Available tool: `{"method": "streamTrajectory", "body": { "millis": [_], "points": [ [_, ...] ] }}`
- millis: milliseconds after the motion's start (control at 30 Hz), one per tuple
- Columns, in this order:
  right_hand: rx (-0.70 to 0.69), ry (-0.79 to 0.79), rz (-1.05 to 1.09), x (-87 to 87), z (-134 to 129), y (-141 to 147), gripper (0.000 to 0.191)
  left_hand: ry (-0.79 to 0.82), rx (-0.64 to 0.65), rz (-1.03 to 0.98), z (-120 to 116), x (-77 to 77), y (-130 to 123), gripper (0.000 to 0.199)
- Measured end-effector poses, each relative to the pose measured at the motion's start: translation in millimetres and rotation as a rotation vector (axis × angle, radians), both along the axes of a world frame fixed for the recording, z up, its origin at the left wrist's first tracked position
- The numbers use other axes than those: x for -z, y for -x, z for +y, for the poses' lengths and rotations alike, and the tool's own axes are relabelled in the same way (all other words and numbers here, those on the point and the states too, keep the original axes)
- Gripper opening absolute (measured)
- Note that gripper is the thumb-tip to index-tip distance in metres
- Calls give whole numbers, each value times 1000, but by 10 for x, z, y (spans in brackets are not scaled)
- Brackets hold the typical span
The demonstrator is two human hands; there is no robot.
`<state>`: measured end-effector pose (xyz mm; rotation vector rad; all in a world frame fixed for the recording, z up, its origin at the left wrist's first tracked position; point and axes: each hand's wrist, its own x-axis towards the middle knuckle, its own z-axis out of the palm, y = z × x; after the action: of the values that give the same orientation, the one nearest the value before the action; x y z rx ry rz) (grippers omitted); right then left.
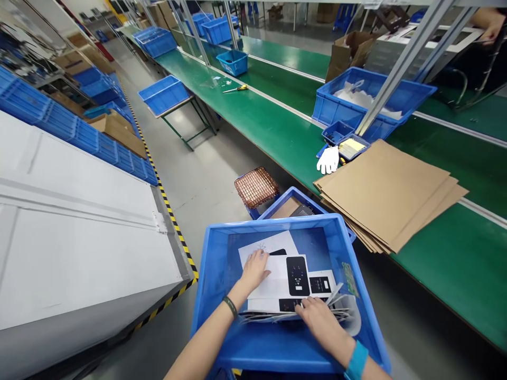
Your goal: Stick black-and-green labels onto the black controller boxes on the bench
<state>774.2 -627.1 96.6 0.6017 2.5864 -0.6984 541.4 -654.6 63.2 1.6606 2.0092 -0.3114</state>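
A blue plastic bin (269,351) holds a pile of white sheets printed with black panel shapes. My left hand (255,272) lies on the top white sheet (275,277), fingers stretched out and apart. My right hand (322,322) has its fingers bent over the near edge of a lower printed sheet (289,304); its underside is hidden. Under the hands, the edges of several sheets fan out. Beside my right hand sits a translucent plastic piece (352,315), and a green label or board (350,279) is at the bin's right wall.
Brown cardboard sheets (390,190) overhang the green workbench (269,126). White gloves (328,160), small blue trays (337,132) and a large blue crate (340,105) are near them. A stool with a beaded cover (256,187) stands beyond the bin. Another person's hand (489,24) shows at top right.
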Motion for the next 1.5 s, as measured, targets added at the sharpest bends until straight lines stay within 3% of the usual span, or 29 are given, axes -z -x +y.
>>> {"method": "streamTrajectory", "body": {
  "millis": [133, 400, 700, 967, 1133, 1267, 1500],
  "points": [
    [21, 69, -27, 48, -53, -63, 28, -11, -146, 118, 262, 120, 145, 50],
    [106, 299, -130, 2, -96, -279, 35, 46, -248, 126, 423, 218, 356, 36],
    [187, 427, -152, -126, -58, -292, 33, -13, -322, 45, 379, 94, 513, 27],
    [206, 434, -149, -166, -41, -276, 34, -249, -345, 45, 177, -184, 643, 22],
    [212, 424, -141, -159, -56, -295, 33, -267, -342, 71, 76, -194, 732, 22],
    [216, 412, -126, -138, -69, -310, 31, -269, -288, 80, 73, -91, 548, 31],
    [211, 381, -96, -114, -84, -324, 30, -51, 92, -267, -29, 153, -293, 37]
  ]
}}
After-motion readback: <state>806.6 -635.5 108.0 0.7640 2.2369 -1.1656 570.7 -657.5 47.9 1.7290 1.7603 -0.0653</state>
